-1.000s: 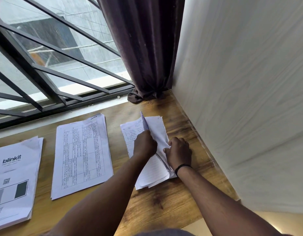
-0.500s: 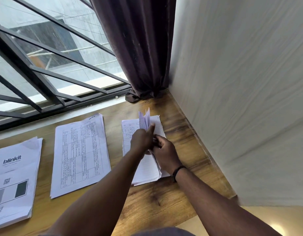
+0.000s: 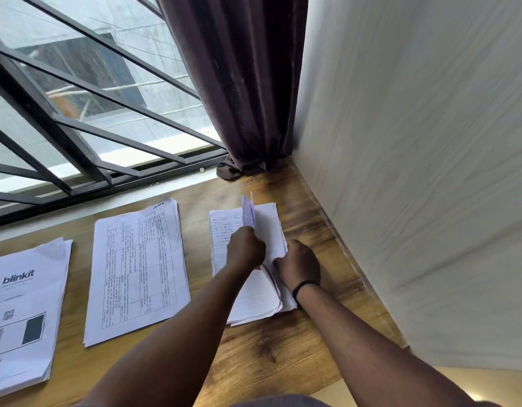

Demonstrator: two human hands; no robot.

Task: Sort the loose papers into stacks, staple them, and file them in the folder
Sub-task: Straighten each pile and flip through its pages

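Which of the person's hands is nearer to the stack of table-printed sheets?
Left. The left hand grips lifted handwritten pages just right of the table-printed stack; the right hand rests farther right, toward the wall.

Three paper stacks lie side by side on the tabletop [image 3: 262, 356]. The blinkit stack [image 3: 22, 312] is far to the left. The table-form stack [image 3: 136, 271] is in the middle. The handwritten stack [image 3: 248, 301] is on the right, near the wall [image 3: 415, 171]. The left hand [image 3: 244, 248] and the right hand [image 3: 299, 264] are both on the handwritten stack, right beside each other. The window bars [image 3: 78, 127] stand behind the tabletop. The curtain [image 3: 242, 83] hangs in the back corner, between the window and the wall, and its end sits on the tabletop.
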